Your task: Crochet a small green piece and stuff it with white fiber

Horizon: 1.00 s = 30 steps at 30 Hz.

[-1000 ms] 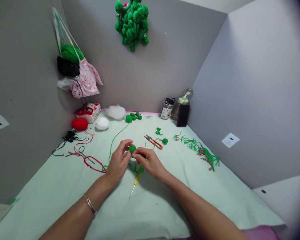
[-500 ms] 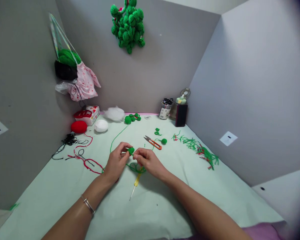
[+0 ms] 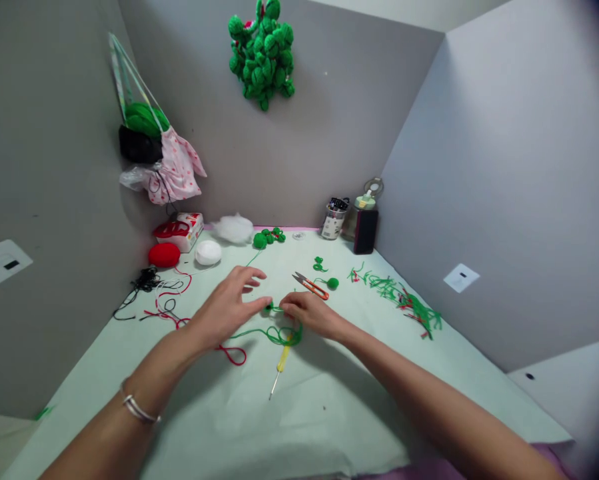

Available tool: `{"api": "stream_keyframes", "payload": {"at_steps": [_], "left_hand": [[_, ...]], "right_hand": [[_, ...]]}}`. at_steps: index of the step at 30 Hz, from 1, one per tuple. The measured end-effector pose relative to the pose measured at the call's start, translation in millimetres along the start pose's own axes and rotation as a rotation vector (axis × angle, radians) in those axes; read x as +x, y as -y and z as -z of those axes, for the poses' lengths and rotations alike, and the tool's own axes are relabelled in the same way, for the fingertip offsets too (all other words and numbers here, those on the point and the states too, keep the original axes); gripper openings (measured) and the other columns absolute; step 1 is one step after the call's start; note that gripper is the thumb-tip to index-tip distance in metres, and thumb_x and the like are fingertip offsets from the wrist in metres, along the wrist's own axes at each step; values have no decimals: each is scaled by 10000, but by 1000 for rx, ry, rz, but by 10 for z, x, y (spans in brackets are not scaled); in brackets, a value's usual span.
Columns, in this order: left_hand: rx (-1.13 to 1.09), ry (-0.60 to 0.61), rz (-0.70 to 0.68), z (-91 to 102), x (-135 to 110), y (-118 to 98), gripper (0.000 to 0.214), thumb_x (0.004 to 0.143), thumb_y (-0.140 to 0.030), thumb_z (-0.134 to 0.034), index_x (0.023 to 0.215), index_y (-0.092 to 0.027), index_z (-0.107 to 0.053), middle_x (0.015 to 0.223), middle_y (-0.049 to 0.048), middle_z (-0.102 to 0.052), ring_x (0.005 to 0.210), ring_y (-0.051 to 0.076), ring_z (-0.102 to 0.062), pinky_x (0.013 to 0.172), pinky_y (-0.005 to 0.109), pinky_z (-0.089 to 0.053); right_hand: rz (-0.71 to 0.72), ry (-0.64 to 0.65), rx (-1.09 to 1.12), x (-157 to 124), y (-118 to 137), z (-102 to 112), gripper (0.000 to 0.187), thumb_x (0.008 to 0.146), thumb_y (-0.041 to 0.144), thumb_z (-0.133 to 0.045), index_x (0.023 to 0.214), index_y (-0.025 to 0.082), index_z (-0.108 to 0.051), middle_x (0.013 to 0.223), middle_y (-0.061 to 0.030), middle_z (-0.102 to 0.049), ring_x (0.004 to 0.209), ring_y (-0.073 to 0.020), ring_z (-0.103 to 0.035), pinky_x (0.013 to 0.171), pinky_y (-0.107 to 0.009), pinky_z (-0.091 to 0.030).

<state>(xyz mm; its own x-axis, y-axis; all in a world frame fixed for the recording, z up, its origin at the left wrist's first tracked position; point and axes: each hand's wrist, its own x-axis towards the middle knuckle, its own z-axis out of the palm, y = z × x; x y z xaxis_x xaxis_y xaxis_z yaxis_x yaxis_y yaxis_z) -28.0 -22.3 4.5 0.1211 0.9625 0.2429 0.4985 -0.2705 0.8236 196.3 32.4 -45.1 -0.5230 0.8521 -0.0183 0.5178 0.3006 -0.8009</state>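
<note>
In the head view my left hand (image 3: 229, 303) is open, its fingers spread and its thumb tip beside a small green crocheted piece (image 3: 269, 307). I cannot tell whether the thumb touches the piece. My right hand (image 3: 312, 313) is closed in a pinch on green yarn (image 3: 278, 309) that runs from that piece. Below the hands lie loose loops of green yarn (image 3: 274, 335), partly over a crochet hook with a yellow handle (image 3: 282, 361). A red yarn loop (image 3: 236, 362) comes out from under my left wrist.
Orange thread snips (image 3: 312, 286) and a green ball (image 3: 333, 283) lie beyond my right hand. Yarn scraps (image 3: 409, 307) are strewn at right. Red yarn (image 3: 164, 255), white yarn (image 3: 208, 253) and stuffing (image 3: 233, 229) stand back left; a phone (image 3: 366, 232) leans back right.
My left hand has let go of the green piece and opened, drawing back slightly left. My right hand has shifted a little right, keeping its pinch. The view has moved slightly.
</note>
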Motion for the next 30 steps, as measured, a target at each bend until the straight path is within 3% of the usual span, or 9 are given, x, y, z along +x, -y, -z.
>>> {"api": "stream_keyframes", "payload": {"at_steps": [5, 11, 14, 17, 23, 30], "left_hand": [[205, 35, 1, 507, 213, -68, 468, 815, -563, -706, 1169, -257, -687, 1324, 100, -677, 1208, 335, -665, 1047, 495, -526], [494, 40, 73, 852, 759, 350, 366, 839, -431, -738, 1135, -215, -736, 1251, 114, -727, 1213, 371, -652, 1071, 532, -492], [613, 58, 78, 942, 1055, 586, 315, 885, -357, -776, 1145, -183, -740, 1270, 111, -723, 1249, 347, -640, 1102, 563, -479], [696, 53, 80, 1019, 1350, 789, 321, 978, -356, -716, 1246, -180, -697, 1372, 117, -673, 1246, 308, -645, 1058, 560, -528], [740, 8, 100, 1117, 1923, 1095, 378, 1008, -350, -681, 1348, -191, -642, 1361, 121, -669, 1137, 277, -694, 950, 499, -605], [858, 3, 168, 920, 2387, 1403, 408, 1000, -360, -690, 1365, -187, -632, 1386, 127, -653, 1169, 294, -681, 965, 520, -596]], "right_hand": [[1, 28, -258, 138, 38, 365, 149, 932, 217, -663, 993, 189, -796, 1036, -101, -810, 945, -254, -729, 890, -373, -520], [32, 2, -418, 625, 154, 644, 327, 999, 278, -643, 1313, 218, -708, 1389, -133, -724, 1229, -298, -702, 1064, -428, -521], [73, -51, -485, 1015, 211, 682, 421, 987, 291, -692, 1396, 207, -641, 1434, -152, -680, 1312, -315, -652, 1126, -478, -497], [130, -109, -542, 1475, 245, 640, 407, 1008, 359, -685, 1374, 191, -623, 1412, -123, -647, 1235, -292, -666, 1044, -535, -564], [243, -204, -616, 2319, 293, 336, 381, 1015, 362, -677, 1351, 189, -629, 1385, -117, -648, 1175, -272, -683, 980, -497, -603], [308, -249, -700, 2999, 362, -15, 392, 1012, 363, -682, 1357, 185, -625, 1386, -118, -646, 1178, -276, -682, 978, -500, -603]]}}
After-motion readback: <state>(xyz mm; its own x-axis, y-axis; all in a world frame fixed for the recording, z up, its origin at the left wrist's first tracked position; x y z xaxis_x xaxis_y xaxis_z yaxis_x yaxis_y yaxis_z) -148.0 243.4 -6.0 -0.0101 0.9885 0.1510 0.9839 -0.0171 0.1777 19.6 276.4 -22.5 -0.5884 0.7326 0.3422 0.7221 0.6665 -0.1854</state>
